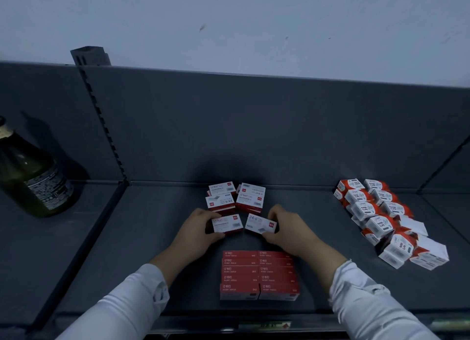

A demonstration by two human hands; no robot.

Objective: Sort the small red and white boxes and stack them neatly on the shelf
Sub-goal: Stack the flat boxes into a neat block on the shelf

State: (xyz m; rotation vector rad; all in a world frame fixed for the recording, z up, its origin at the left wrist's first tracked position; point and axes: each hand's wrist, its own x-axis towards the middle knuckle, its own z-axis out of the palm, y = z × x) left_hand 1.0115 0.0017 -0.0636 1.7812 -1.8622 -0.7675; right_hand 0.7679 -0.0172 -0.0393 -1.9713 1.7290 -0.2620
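Two small boxes are held at the middle of the shelf (pixel 152 238), one per hand; whether they are lifted or resting on it cannot be told. The left box (pixel 227 224) is pinched at its left end by the left hand (pixel 198 229), and the right box (pixel 260 224) is gripped likewise at its right end by the right hand (pixel 288 228). The outer ends are grasped, seemingly so that the inner ends stay free to be brought together and squared as a pair.

Both white printed faces are turned upward. The left box's long axis is laid nearly parallel to the shelf's front edge. The right box's axis is skewed, its inner end swung toward the back edge.

Near the back edge a loose pile (pixel 235 197) of like boxes is left askew and is judged unsorted. By the front edge a tidy block (pixel 259 275) is stacked in two columns, long axes along that edge. Toward the right edge a jumbled row (pixel 381 212) of different cartons is seen. A dark bottle (pixel 33 177) is stood in the bay to the left.
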